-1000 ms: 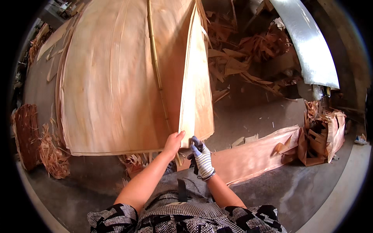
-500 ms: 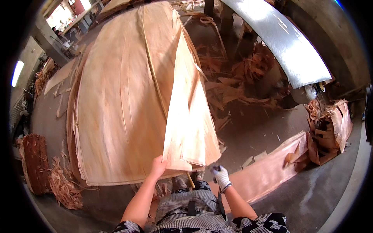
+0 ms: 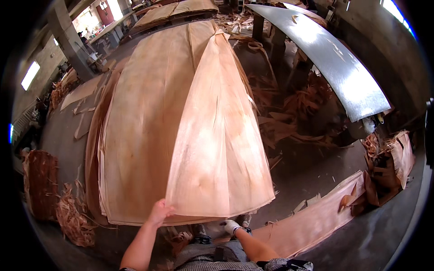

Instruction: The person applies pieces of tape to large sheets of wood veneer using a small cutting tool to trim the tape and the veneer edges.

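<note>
A large stack of thin wood veneer sheets (image 3: 135, 149) lies in front of me. On its right side rests a loose veneer sheet (image 3: 221, 149), narrow and bunched at its far end and wide at its near edge. My left hand (image 3: 161, 213), bare, is closed on the near left corner of that loose sheet. Just below the sheet's near edge is my right hand (image 3: 231, 226), in a white glove. Its fingers point left and are too small and unclear to show whether they hold anything.
A long shiny metal sheet (image 3: 325, 58) stands raised at the right. Veneer scraps (image 3: 312, 97) litter the floor beneath it. A long veneer strip (image 3: 312, 217) lies at the lower right, beside a crumpled scrap bundle (image 3: 389, 167). Reddish bark-like pieces (image 3: 40, 185) stand at the left.
The loose sheet has spread wider and flatter over the stack. My left hand has moved left and nearer with its corner. My right hand has moved left, under the sheet's near edge. The view has tilted up.
</note>
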Motion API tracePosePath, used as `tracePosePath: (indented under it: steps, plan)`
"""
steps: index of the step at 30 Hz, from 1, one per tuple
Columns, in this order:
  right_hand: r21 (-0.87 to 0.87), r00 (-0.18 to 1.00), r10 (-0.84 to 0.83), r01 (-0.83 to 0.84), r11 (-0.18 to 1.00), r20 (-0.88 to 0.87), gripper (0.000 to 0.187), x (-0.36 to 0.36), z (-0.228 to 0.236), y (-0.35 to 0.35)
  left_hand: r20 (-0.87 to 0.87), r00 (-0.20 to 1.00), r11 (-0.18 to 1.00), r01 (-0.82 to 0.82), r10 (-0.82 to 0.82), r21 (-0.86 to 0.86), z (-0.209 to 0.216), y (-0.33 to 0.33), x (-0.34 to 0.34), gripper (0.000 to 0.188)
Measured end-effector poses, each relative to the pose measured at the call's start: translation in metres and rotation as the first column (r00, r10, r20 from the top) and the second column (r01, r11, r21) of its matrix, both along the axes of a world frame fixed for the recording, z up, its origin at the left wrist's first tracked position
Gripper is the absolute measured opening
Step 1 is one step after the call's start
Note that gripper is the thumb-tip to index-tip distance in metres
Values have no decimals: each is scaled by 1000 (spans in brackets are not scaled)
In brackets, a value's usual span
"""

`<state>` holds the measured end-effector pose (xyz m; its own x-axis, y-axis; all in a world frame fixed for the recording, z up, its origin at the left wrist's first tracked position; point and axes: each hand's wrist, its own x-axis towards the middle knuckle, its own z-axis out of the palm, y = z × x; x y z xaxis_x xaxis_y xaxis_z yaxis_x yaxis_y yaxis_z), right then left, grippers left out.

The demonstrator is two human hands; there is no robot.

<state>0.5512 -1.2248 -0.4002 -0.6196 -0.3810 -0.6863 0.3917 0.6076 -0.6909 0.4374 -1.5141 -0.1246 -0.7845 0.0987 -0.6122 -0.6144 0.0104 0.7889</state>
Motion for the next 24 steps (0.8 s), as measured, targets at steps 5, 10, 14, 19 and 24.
tracePosePath:
  steps: [5,10,14,19,24]
  plan:
    - [153,942,-119,173,973,-313,29,7,130,-111,28,994,994,-105,105,6,13,-157,16,18]
    - [346,927,-171,289,892,-333,35,37,136,-126,81,972,975,-220,220,-12,-9,-248,36,24]
    - [278,820,-160,360,891,-550,31,38,147,-116,171,933,948,-316,318,-42,-90,-280,87,30]
    - [-374,576,-806,723,580,-138,20,-8,221,-116,233,937,947,-294,259,130,-128,-231,105,31]
    - [-420,738,-659,649,635,144,12,-48,370,-141,436,896,961,-193,91,197,-110,-180,104,34]
